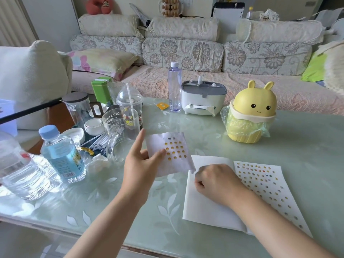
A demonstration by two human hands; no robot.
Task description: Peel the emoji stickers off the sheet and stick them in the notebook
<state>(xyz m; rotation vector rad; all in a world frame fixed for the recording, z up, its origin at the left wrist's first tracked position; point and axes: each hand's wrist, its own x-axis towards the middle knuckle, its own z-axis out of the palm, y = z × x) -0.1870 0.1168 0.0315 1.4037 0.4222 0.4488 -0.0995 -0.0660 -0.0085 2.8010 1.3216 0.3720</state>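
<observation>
My left hand (138, 164) holds up a white sticker sheet (170, 155) by its left edge, thumb on its front; several yellow emoji stickers sit in rows on its upper right part. An open white notebook (208, 211) lies flat on the table to the right. Its right page (268, 185) is covered with rows of small stickers. My right hand (216, 180) rests on the blank left page near the top, fingers curled down against the paper. Whether a sticker is under the fingertips is hidden.
A yellow bunny-shaped bin (249, 116) stands behind the notebook. A tissue box (202, 98) and a tall bottle (174, 88) stand at the back. Cups, a glass pitcher (119, 131) and water bottles (61, 155) crowd the left side. A sofa lies beyond the glass table.
</observation>
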